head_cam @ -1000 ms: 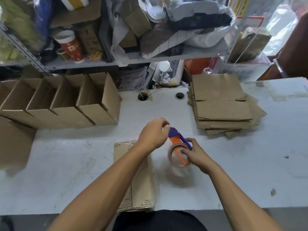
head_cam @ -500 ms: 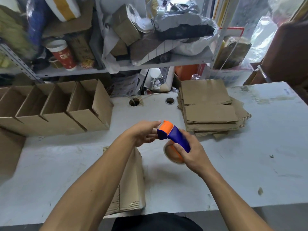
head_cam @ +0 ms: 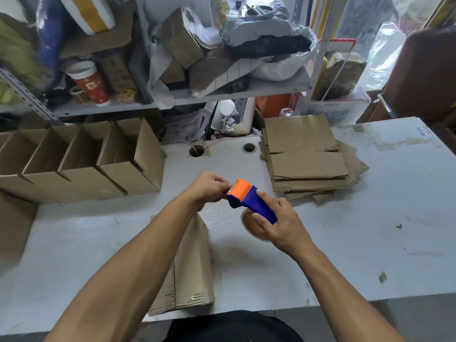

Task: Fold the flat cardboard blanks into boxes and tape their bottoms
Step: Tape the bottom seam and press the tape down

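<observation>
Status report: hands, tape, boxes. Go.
Right hand grips the tape dispenser. Left hand pinches at its orange head. Folded box lies flat underneath, no tape going on yet. Nothing in the way.

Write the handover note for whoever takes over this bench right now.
Right hand: grips the tape dispenser above the table.
Left hand: fingers pinch at the dispenser's orange end, seemingly finding the tape end.
Done: four open boxes in a row, back left.
Current: one folded box lies under the left forearm; whether its bottom is taped cannot be seen.
Left: the stack of flat blanks, back right.
</observation>
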